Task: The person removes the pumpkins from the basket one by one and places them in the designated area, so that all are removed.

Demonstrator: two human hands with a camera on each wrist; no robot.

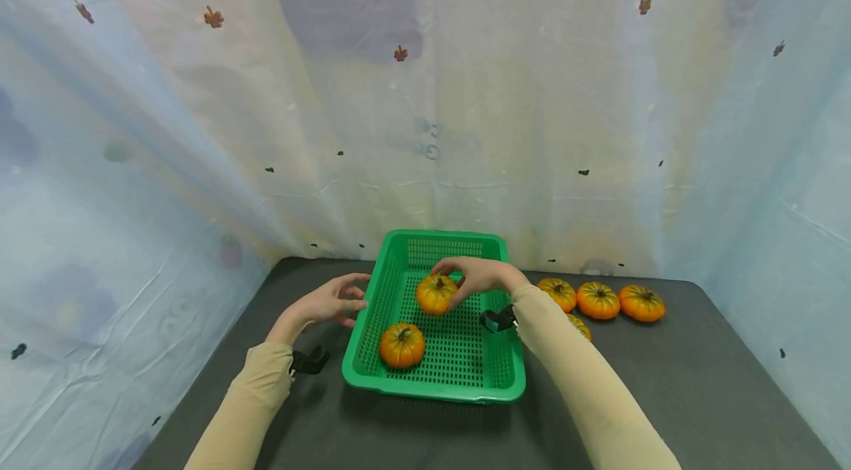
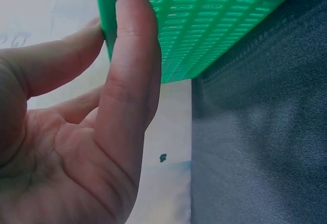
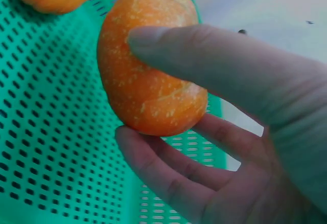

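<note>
Above the floor of a green basket, my right hand grips a small orange pumpkin. Seen from the right wrist, the thumb lies across the pumpkin and the fingers support its other side. A second pumpkin sits inside the basket at the near left. My left hand is at the basket's left side, fingers extended and spread. In the left wrist view, its fingers reach up against the rim and the slotted outer wall.
Several more pumpkins lie on the dark tabletop to the right of the basket, one partly hidden by the right forearm. A pale patterned sheet hangs behind the table and along both sides.
</note>
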